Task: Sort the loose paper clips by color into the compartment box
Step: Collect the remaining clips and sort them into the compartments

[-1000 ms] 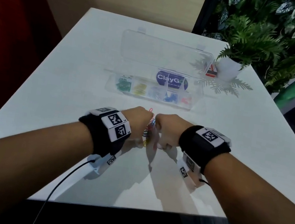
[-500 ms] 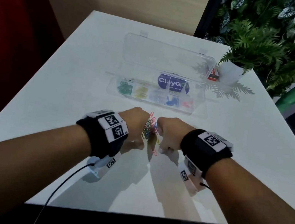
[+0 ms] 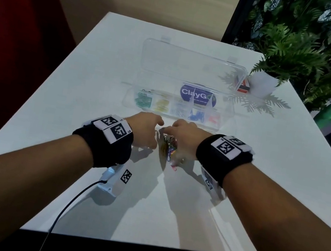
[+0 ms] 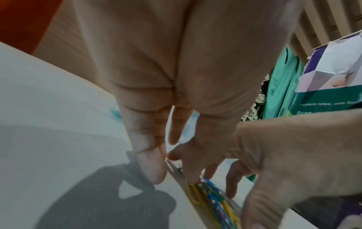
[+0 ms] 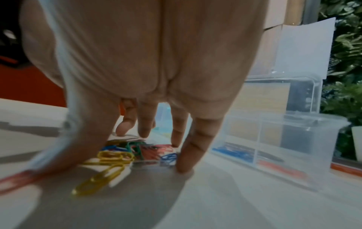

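Observation:
A heap of loose paper clips [image 3: 169,150] in mixed colours lies on the white table between my hands. My left hand [image 3: 148,131] stands at its left edge, fingers pointing down at the table [image 4: 149,167]. My right hand [image 3: 178,136] arches over the heap [image 5: 137,151] with fingers spread, fingertips [image 5: 182,167] on the table; it holds nothing. Just beyond stands the clear compartment box [image 3: 126,100], lid laid back. It holds green [image 3: 142,99], yellow [image 3: 161,105], pale [image 3: 178,110], blue [image 3: 197,115] and red clips [image 3: 212,119] in separate compartments.
A potted plant [image 3: 263,82] and a small red box [image 3: 243,85] stand at the back right, before a wall of foliage. A ClayGo sticker [image 3: 198,95] shows through the box. A black cable [image 3: 73,197] runs off the table's near edge.
Both hands were curled at either side of the heap; now their fingers are spread, the right one over the clips. The hands have shifted a little toward the box.

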`<state>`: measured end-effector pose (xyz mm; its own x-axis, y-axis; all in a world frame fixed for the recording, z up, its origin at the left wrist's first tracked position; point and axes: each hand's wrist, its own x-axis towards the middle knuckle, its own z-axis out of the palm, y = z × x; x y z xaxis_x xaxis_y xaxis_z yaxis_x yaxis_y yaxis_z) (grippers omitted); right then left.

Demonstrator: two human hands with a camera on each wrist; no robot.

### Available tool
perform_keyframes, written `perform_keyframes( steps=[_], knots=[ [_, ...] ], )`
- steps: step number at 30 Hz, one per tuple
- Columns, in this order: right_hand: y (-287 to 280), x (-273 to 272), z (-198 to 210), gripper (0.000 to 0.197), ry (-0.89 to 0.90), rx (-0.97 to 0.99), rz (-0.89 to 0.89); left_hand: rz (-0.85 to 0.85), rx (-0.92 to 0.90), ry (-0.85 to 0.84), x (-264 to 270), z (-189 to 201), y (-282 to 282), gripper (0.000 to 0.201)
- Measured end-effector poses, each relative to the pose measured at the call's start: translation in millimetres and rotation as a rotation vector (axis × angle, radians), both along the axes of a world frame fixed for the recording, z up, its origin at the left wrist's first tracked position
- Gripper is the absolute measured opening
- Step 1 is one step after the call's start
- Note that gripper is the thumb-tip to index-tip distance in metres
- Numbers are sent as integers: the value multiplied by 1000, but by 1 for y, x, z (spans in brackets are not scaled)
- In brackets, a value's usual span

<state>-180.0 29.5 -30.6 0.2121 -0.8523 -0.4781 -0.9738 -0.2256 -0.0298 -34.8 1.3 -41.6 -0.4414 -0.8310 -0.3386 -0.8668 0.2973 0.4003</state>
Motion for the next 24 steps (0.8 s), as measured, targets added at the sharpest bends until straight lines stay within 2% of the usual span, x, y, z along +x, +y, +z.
perform_keyframes(
  steps=[3,7,12,14,16,21,24],
  knots=[
    [-3,5,-1,70,-104,-67,-28,15,8,30,0,-1,0,66],
    [-4,8,-5,53,-159,-124,-55,35,26,69,0,-2,-2,57],
    [-3,4,-5,59,-177,-146,-88,58,33,120,-1,-2,-3,45],
    [0,2,-4,69,-145,-137,-119,87,51,141,0,-3,-3,52],
    [2,7,-5,69,-94,-114,-134,118,74,170,-2,-3,-1,60],
    [2,26,-7,29,-175,-116,-204,187,95,254,-8,-5,3,52],
    [1,29,-3,17,-260,-115,-234,238,126,303,-10,-5,5,47]
  ],
)
